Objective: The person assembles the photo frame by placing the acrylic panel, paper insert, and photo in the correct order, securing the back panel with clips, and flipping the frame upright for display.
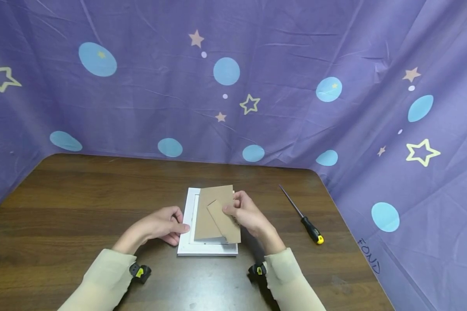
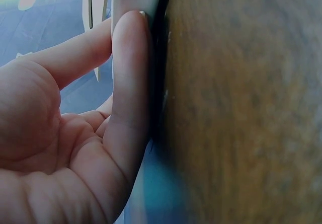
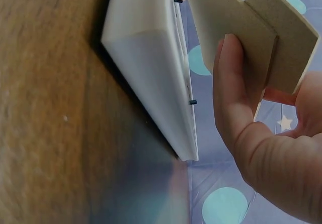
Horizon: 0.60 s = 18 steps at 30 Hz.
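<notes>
Pinching a tan board [image 1: 206, 219] between thumb and fingers of the right hand [image 1: 251, 212], tilted over a white frame [image 1: 206, 249] on a brown counter [image 1: 101, 203] — gripping the frame's left edge with the left hand [image 1: 164, 224], thumb on top.

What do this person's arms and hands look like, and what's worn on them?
The left hand and right hand are bare, without gloves. The long sleeves are pale cream and end in broad cuffs. By each cuff sits a small black device with a yellow-green patch. No cables show.
</notes>
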{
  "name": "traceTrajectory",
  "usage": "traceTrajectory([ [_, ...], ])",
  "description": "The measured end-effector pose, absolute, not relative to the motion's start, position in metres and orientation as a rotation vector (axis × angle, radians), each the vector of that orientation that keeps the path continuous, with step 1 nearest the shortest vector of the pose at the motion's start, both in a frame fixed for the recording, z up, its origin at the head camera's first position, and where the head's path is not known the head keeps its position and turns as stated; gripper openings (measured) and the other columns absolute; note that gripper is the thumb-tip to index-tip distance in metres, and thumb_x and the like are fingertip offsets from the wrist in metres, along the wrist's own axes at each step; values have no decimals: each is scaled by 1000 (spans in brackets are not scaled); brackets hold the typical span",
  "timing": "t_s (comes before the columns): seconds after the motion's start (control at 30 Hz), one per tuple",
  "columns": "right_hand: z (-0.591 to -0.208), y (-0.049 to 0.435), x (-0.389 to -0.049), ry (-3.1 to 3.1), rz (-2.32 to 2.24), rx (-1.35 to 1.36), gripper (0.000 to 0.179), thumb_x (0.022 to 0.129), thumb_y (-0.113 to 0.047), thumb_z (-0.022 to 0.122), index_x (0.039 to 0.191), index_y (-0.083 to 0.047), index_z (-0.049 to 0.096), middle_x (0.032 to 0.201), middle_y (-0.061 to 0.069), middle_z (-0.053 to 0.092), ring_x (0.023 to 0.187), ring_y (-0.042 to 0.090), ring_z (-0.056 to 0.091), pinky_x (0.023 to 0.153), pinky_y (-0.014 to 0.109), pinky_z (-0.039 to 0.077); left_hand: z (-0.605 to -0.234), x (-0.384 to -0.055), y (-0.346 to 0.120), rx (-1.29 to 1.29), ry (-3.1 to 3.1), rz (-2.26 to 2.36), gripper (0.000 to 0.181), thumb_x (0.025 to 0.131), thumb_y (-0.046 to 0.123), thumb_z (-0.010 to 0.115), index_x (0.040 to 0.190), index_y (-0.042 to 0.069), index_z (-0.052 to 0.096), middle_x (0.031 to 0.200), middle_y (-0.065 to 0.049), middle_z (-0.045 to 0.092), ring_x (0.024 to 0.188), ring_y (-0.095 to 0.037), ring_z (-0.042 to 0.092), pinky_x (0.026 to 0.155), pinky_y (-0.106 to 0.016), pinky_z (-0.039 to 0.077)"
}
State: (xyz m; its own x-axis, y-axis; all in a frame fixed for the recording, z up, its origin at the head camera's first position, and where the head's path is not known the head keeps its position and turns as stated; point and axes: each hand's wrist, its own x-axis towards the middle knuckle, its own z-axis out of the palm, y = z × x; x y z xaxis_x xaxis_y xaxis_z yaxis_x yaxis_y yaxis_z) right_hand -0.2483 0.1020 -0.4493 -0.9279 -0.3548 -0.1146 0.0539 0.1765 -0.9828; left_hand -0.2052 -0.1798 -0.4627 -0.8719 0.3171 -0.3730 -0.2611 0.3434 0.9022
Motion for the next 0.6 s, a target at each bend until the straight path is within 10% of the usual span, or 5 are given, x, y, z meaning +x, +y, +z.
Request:
traceTrajectory([
  [0.6, -456, 94, -247, 2121, -1797, -285, 39, 97, -1, 67, 127, 3, 42, 83, 1, 55, 69, 11, 51, 58, 21, 42, -465, -206, -180, 46, 2124, 1565, 29, 97, 6, 76, 108, -3, 50, 85, -14, 64, 67, -20, 67, 62, -32, 66],
])
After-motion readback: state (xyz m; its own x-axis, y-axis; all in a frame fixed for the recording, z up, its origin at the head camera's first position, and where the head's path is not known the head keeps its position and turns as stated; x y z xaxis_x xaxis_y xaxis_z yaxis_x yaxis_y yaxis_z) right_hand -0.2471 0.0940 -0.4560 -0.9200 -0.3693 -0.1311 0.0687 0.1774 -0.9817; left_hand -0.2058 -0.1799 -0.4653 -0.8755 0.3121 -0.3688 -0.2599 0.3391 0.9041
